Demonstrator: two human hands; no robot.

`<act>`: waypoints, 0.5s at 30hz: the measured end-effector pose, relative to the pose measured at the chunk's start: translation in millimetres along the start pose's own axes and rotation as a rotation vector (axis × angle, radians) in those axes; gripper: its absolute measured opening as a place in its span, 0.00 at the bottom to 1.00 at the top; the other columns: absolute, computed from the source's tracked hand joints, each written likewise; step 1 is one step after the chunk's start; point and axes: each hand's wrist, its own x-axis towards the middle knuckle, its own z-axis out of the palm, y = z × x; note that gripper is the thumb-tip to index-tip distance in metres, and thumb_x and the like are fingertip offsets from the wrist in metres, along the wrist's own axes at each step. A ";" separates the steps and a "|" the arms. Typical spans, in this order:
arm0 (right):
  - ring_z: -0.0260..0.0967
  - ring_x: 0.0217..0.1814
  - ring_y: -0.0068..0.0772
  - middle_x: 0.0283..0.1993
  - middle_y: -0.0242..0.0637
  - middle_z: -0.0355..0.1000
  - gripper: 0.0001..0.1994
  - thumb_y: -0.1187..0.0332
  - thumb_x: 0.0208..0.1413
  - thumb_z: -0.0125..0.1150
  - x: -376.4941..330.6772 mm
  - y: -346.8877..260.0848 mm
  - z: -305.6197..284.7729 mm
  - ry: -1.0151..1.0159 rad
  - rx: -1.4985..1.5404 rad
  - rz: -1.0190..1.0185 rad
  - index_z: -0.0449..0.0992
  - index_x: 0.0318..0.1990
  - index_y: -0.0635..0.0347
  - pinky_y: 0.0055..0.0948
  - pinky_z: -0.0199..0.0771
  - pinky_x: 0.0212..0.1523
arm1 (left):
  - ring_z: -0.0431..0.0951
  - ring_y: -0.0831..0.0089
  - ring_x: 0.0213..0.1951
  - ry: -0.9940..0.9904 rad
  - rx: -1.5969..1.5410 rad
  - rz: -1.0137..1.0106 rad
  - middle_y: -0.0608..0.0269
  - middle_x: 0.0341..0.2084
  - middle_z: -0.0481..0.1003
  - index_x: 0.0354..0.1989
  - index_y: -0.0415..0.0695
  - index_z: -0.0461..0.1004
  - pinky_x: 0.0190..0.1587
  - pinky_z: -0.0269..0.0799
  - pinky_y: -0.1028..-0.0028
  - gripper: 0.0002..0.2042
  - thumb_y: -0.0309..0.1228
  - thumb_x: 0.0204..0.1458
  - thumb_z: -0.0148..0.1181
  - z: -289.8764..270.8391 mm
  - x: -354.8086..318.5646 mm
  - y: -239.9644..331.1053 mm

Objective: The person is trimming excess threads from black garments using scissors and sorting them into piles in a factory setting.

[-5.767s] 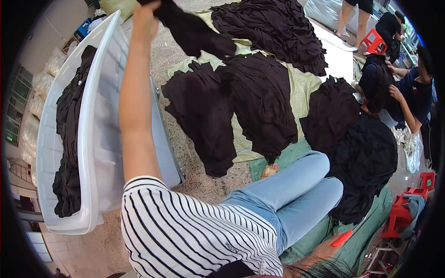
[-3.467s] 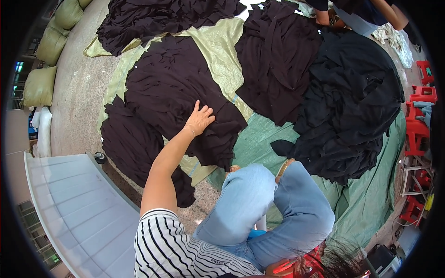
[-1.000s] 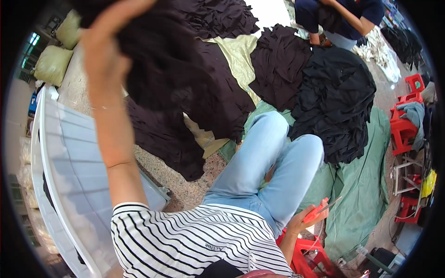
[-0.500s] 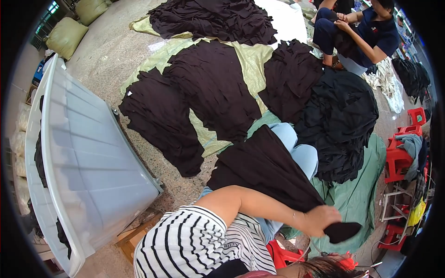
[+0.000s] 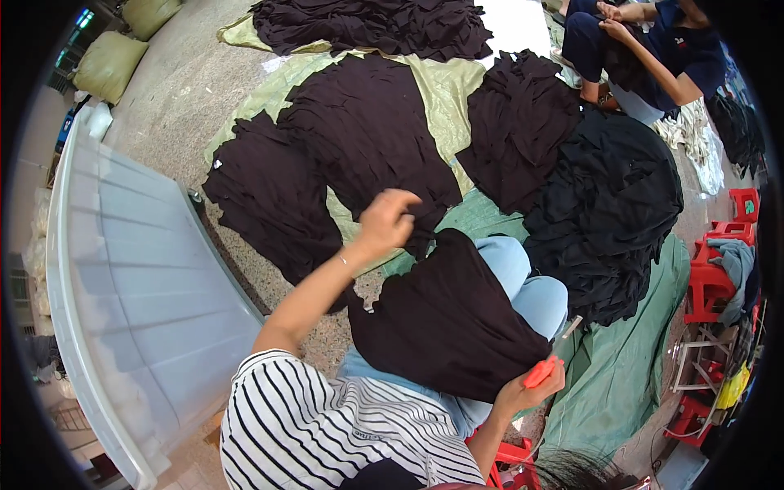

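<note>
A dark brown-black cloth piece [image 5: 445, 314] lies spread over my lap, across light blue jeans [image 5: 543, 304]. My right hand [image 5: 516, 398] is at its near right corner, closed around a red-handled tool [image 5: 540, 372]. A thin pale strip, perhaps its blade, sticks out beyond the cloth corner; its exact kind I cannot make out. My left hand [image 5: 387, 222] is raised beyond the far left edge of the cloth, fingers bent but apart, with nothing visible in it. Behind that hand lies a broad pile of dark cloth pieces [image 5: 355, 122].
More dark piles lie at the left [image 5: 265, 192], the back [image 5: 367, 28] and the right [image 5: 604, 212], on yellow-green and green sheeting [image 5: 616, 384]. A large pale plastic bin [image 5: 155, 269] stands close on my left. Red stools [image 5: 709, 286] stand at the right. Another person [image 5: 653, 57] sits at the back right.
My left hand has let go of the cloth's near right end and swung up and left. The cloth now lies wider over my lap. My right hand with the red tool has come into view.
</note>
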 end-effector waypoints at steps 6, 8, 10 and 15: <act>0.63 0.59 0.52 0.55 0.52 0.68 0.18 0.62 0.67 0.51 14.5 -7.5 3.5 -0.085 -0.065 0.037 0.71 0.52 0.72 0.44 0.63 0.61 | 0.45 0.54 0.74 -0.534 0.844 -0.023 0.59 0.75 0.40 0.73 0.75 0.48 0.65 0.53 0.37 0.52 0.16 0.41 0.63 19.5 -29.9 -168.1; 0.63 0.59 0.53 0.55 0.52 0.67 0.17 0.64 0.67 0.51 17.8 -11.3 6.5 -0.122 -0.085 0.029 0.71 0.52 0.72 0.46 0.62 0.61 | 0.45 0.60 0.74 -0.494 0.921 0.132 0.67 0.75 0.39 0.72 0.75 0.47 0.65 0.51 0.35 0.48 0.18 0.46 0.60 47.8 -26.7 -192.1; 0.63 0.60 0.53 0.56 0.53 0.67 0.16 0.66 0.67 0.51 21.4 -17.5 7.3 -0.150 -0.120 0.054 0.70 0.52 0.72 0.46 0.61 0.62 | 0.39 0.64 0.75 -0.620 1.028 0.178 0.71 0.76 0.34 0.73 0.79 0.42 0.65 0.48 0.32 0.49 0.22 0.47 0.63 80.3 -2.4 -187.0; 0.62 0.61 0.53 0.54 0.51 0.66 0.21 0.56 0.67 0.48 26.4 -24.7 12.8 -0.201 -0.192 0.146 0.70 0.52 0.70 0.48 0.59 0.63 | 0.44 0.62 0.73 -0.949 1.153 0.251 0.63 0.71 0.46 0.73 0.81 0.37 0.67 0.37 0.29 0.50 0.31 0.49 0.65 109.4 50.5 -187.6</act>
